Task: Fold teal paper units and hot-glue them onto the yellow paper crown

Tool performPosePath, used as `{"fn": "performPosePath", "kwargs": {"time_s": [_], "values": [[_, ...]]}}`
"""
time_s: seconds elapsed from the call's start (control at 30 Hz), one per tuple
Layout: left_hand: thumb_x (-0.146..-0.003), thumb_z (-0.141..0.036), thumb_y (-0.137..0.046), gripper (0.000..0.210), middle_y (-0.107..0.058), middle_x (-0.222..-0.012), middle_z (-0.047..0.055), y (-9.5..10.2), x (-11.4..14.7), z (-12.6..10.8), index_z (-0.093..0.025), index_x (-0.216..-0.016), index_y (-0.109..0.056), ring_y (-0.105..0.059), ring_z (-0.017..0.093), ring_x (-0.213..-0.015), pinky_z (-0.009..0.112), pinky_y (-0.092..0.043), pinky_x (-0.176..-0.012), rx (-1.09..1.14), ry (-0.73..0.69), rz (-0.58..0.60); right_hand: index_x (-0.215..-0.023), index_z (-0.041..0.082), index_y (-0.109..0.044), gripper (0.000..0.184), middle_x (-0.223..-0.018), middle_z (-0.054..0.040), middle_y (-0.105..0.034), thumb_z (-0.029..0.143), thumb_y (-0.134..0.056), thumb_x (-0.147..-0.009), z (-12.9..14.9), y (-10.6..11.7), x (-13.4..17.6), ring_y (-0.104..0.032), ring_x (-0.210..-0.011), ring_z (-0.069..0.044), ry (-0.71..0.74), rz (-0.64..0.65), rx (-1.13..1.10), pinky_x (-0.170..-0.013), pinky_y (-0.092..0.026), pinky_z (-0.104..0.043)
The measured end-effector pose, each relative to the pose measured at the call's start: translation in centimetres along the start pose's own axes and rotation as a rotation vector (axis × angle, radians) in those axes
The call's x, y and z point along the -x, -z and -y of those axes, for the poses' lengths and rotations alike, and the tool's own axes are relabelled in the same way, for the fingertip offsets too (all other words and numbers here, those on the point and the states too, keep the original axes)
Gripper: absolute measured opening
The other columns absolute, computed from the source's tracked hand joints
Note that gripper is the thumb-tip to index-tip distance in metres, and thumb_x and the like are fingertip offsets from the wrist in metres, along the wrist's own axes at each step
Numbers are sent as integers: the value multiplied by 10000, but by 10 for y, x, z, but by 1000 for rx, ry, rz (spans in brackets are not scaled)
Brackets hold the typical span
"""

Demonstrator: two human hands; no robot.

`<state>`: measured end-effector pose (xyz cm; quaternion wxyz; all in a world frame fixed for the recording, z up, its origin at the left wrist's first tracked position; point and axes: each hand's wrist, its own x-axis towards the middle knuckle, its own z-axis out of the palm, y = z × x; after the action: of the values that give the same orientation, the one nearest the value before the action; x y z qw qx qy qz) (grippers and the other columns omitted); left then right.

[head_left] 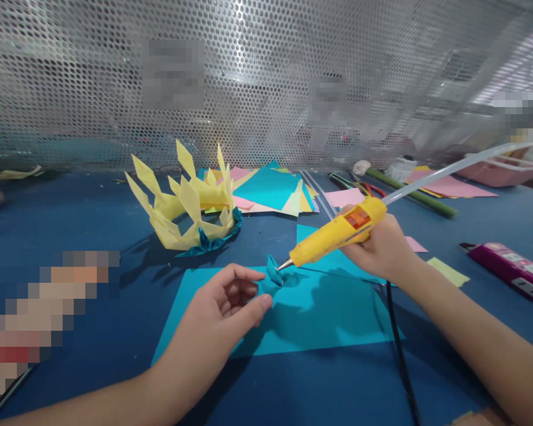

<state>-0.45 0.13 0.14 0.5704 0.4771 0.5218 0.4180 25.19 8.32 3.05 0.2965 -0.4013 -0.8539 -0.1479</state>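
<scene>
My right hand (pixel 388 248) is wrapped round a yellow hot glue gun (pixel 328 236) with a long clear glue stick out of its back. Its metal tip meets a small folded teal paper piece (pixel 273 272). Between thumb and fingers of my left hand (pixel 231 307) that piece is pinched by its left side. Beneath both lies a flat teal paper sheet (pixel 320 319). Beyond my left hand stands a yellow paper crown (pixel 190 204), with teal folded pieces (pixel 208 242) along its lower front edge.
Behind the crown lies a pile of coloured papers (pixel 266 189). A purple power strip (pixel 510 269) is at the right, and a green stem (pixel 413 192) and a pink basket (pixel 501 168) lie farther back. The gun's black cord (pixel 400 355) runs toward me. A perforated metal panel (pixel 257 118) closes the back.
</scene>
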Motion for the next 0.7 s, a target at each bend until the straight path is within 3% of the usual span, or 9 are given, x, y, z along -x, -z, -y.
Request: {"fn": "performPosePath", "kwargs": {"time_s": [0.43,0.7], "values": [[-705,-350,-738,277,-569,-729,-45,1,-2,8,-206,-905,-610,-531,86,-639,182,-446,-567,33,-33,-6,-668,233,-440,94,-621,-34,-624,240,-495,-744,2,1,2,-609,-515,-194,17,-14,-123,-499,-474,-305],[-683,-352,-740,283,-570,-691,-41,0,0,0,-192,-875,-607,-527,93,-630,176,-428,-539,10,-3,-14,-735,232,-477,22,-596,-17,-607,248,-490,-727,3,0,1,-593,-505,-198,47,-53,-133,-483,-461,-307]]}}
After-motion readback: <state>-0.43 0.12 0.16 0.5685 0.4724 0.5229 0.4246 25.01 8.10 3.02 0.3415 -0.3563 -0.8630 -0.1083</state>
